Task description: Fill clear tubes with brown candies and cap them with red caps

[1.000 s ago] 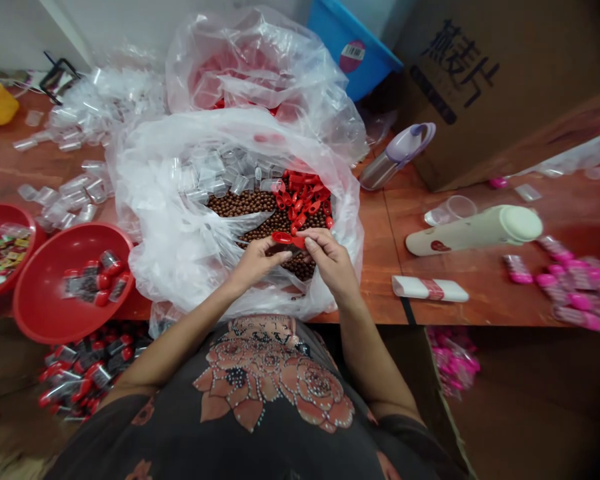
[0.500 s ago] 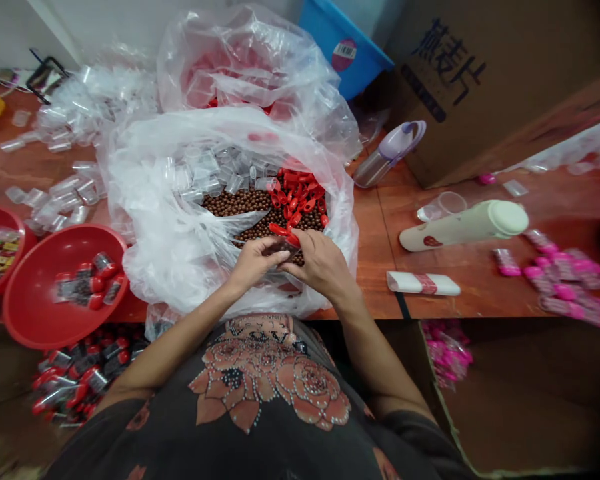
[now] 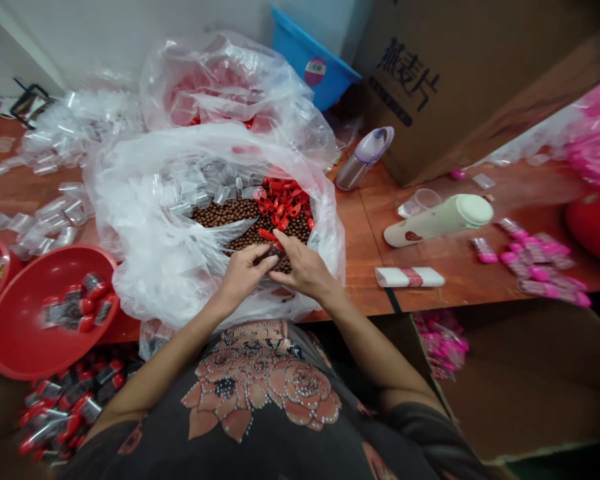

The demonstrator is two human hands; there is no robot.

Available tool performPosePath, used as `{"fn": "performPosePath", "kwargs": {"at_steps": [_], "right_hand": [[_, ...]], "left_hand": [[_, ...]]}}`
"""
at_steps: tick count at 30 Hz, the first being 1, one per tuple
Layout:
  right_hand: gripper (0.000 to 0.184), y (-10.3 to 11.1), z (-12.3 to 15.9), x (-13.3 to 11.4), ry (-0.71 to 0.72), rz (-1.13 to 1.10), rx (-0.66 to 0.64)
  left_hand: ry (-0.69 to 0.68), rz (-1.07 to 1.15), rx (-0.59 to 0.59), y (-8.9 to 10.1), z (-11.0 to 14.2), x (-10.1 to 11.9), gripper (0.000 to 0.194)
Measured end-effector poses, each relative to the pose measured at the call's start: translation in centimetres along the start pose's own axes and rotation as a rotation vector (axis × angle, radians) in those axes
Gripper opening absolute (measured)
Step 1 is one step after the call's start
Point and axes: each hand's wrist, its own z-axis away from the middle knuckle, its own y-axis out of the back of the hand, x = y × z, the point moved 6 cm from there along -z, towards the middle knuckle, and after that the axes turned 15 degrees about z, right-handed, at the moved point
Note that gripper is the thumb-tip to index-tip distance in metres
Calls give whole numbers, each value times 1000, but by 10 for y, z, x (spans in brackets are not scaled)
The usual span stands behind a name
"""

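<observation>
Surface: reddish-brown wooden counter (image 3: pixel 360 267), a dark strip crossing its front edge
Centre: large clear plastic bag (image 3: pixel 140 267) lying open, holding brown balls and red caps
Left: red bowl (image 3: pixel 10 353) at the counter's edge; loose clear plastic cups (image 3: pixel 50 213) scattered behind it
Right: steel bottle (image 3: pixel 355 175) with purple lid; cream flask (image 3: pixel 437 220) on its side; clear cup (image 3: pixel 420 202); white roll (image 3: pixel 409 277) with red band; pink-capped packets (image 3: pixel 535 263) in a loose spread
Back: cardboard box (image 3: pixel 430 93) printed with dark characters
</observation>
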Motion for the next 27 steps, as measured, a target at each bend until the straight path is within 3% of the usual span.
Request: {"fn": "performPosePath", "kwargs": {"at_steps": [11,14,20,24,27], "right_hand": [[62,5,-1,-5,67,56,157],[64,6,-2,-4,57,31,155],[66,10,-3,-12,30,-30,131],[61,10,-1,-19,28,0,116],[66,8,1,-20,11,15,115]], "left_hand": [[6,56,2,4,1,2,27],[116,313,42,4,0,-7,32],[531,909,82,-16,5,-24,65],[618,1109,67,-23,4,-17,59],[596,1168,94,-23,1,-13,44]]}}
